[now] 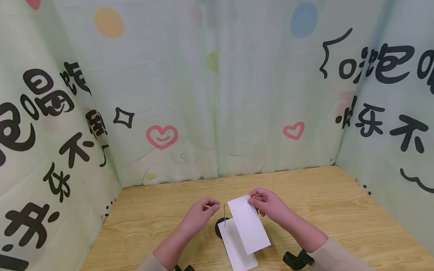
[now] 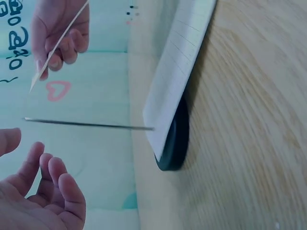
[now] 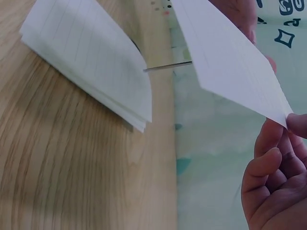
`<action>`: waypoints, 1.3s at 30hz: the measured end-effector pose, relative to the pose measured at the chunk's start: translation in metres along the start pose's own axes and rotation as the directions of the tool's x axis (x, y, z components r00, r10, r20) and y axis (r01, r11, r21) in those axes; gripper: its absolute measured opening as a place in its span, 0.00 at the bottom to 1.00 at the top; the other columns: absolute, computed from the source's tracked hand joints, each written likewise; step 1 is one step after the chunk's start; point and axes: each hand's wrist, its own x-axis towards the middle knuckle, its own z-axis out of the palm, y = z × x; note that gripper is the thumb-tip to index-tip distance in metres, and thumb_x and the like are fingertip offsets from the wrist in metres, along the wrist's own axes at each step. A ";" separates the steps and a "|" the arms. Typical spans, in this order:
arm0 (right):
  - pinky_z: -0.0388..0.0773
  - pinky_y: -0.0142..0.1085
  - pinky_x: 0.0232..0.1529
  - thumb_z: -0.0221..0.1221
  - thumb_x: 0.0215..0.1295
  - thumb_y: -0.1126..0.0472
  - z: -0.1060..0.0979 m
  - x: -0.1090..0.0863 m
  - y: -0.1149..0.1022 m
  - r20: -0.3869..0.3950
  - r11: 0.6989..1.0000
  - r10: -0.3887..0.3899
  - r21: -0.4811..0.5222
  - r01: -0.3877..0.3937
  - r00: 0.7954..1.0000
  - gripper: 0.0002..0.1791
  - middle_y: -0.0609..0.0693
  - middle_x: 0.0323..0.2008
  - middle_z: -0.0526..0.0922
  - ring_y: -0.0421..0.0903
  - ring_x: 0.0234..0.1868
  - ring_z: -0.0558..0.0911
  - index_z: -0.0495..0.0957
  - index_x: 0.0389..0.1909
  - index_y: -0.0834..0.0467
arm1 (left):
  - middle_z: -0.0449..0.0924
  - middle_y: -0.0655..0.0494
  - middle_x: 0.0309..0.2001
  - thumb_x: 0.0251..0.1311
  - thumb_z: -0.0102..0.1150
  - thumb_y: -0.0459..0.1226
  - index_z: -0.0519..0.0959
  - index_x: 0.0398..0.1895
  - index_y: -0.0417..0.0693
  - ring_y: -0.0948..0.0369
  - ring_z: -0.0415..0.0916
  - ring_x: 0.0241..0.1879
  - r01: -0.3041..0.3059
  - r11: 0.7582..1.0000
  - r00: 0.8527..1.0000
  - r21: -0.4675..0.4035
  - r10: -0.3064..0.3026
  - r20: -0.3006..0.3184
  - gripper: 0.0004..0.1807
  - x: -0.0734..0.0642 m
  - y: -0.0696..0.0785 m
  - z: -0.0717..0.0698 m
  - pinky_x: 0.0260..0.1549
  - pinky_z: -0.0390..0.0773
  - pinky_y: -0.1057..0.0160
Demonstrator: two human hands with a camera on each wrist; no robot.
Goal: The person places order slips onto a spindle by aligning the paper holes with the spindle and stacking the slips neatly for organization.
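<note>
A bill spike stands on the table, with a thin upright metal needle (image 2: pixel 91 125) and a round black base (image 2: pixel 176 143). Several lined paper slips (image 3: pixel 91 57) are pierced near one end by the needle and lie over the base. My right hand (image 1: pixel 269 206) pinches a separate white paper slip (image 1: pixel 250 226) at its far right corner, between thumb and fingers. That slip is raised and tilted above the pierced ones, partly covering them in the head view. Just left of the needle's tip, my left hand (image 1: pixel 201 215) hovers with thumb and fingers apart, holding nothing.
The spike stands on a wood-grain table (image 1: pixel 142 222). Pale printed curtains (image 1: pixel 190 94) enclose its back and both sides. Black wrist devices (image 1: pixel 298 259) sit at both forearms near the front.
</note>
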 end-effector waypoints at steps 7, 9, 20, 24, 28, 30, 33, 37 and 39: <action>0.70 0.36 0.26 0.58 0.71 0.61 0.010 0.005 -0.006 0.012 0.999 -0.012 0.031 0.012 1.000 0.09 0.50 0.24 0.78 0.49 0.25 0.73 0.75 0.46 0.63 | 0.79 0.55 0.45 0.69 0.57 0.51 0.80 0.49 0.48 0.52 0.76 0.46 -0.001 0.997 1.000 -0.078 0.001 -0.007 0.18 0.001 0.009 0.002 0.43 0.78 0.52; 0.70 0.35 0.26 0.58 0.71 0.61 0.013 0.007 -0.006 0.016 0.999 -0.014 0.035 0.013 1.000 0.09 0.50 0.24 0.78 0.49 0.26 0.73 0.76 0.46 0.62 | 0.79 0.55 0.44 0.69 0.57 0.50 0.80 0.48 0.48 0.53 0.76 0.46 -0.004 0.996 1.000 -0.088 0.003 -0.010 0.17 0.001 0.011 0.003 0.43 0.78 0.53; 0.70 0.36 0.27 0.57 0.71 0.60 0.025 0.013 -0.005 0.056 0.998 -0.031 0.055 0.028 0.998 0.10 0.50 0.27 0.80 0.49 0.26 0.74 0.75 0.46 0.62 | 0.79 0.55 0.40 0.68 0.59 0.47 0.81 0.43 0.48 0.52 0.76 0.43 -0.019 0.992 1.000 -0.122 0.018 -0.009 0.13 0.004 0.017 0.007 0.38 0.74 0.58; 0.70 0.36 0.26 0.57 0.72 0.60 0.028 0.013 -0.005 0.072 0.997 -0.044 0.066 0.039 0.996 0.10 0.49 0.26 0.79 0.47 0.26 0.73 0.75 0.46 0.63 | 0.79 0.55 0.38 0.67 0.61 0.46 0.80 0.41 0.49 0.51 0.75 0.40 -0.008 0.993 1.000 -0.119 0.006 -0.013 0.11 0.004 0.018 0.007 0.35 0.72 0.59; 0.69 0.35 0.25 0.56 0.72 0.60 0.029 0.013 -0.004 0.065 0.997 -0.040 0.065 0.036 0.997 0.10 0.49 0.25 0.79 0.48 0.25 0.72 0.75 0.47 0.63 | 0.79 0.56 0.38 0.67 0.60 0.47 0.80 0.41 0.50 0.51 0.74 0.40 0.004 0.995 1.000 -0.101 -0.006 -0.014 0.11 0.004 0.017 0.007 0.35 0.72 0.58; 0.69 0.35 0.25 0.56 0.72 0.61 0.030 0.014 -0.004 0.060 0.997 -0.037 0.067 0.033 0.998 0.10 0.49 0.26 0.79 0.48 0.25 0.72 0.75 0.47 0.63 | 0.79 0.56 0.39 0.67 0.60 0.47 0.80 0.41 0.50 0.52 0.75 0.40 -0.002 0.995 1.000 -0.097 0.000 -0.016 0.11 0.005 0.017 0.008 0.36 0.72 0.58; 0.69 0.35 0.26 0.56 0.73 0.61 0.030 0.015 -0.004 0.062 0.997 -0.033 0.077 0.028 0.998 0.10 0.49 0.25 0.78 0.48 0.25 0.72 0.75 0.47 0.63 | 0.79 0.56 0.39 0.67 0.60 0.46 0.80 0.41 0.50 0.53 0.75 0.39 -0.011 0.995 1.000 -0.097 0.009 -0.017 0.11 0.006 0.016 0.009 0.36 0.72 0.58; 0.69 0.35 0.26 0.56 0.73 0.61 0.032 0.015 -0.003 0.073 0.996 -0.040 0.083 0.034 0.997 0.10 0.49 0.25 0.78 0.48 0.25 0.71 0.75 0.48 0.63 | 0.79 0.56 0.40 0.68 0.60 0.45 0.80 0.41 0.50 0.55 0.75 0.38 -0.020 0.995 1.000 -0.101 0.018 -0.019 0.09 0.007 0.015 0.009 0.36 0.72 0.58; 0.69 0.35 0.26 0.55 0.73 0.61 0.032 0.016 -0.002 0.071 0.996 -0.040 0.080 0.034 0.997 0.10 0.48 0.25 0.78 0.48 0.25 0.71 0.74 0.48 0.64 | 0.79 0.56 0.40 0.68 0.60 0.45 0.80 0.41 0.51 0.55 0.74 0.38 -0.024 0.995 1.000 -0.100 0.022 -0.022 0.09 0.007 0.015 0.009 0.36 0.72 0.58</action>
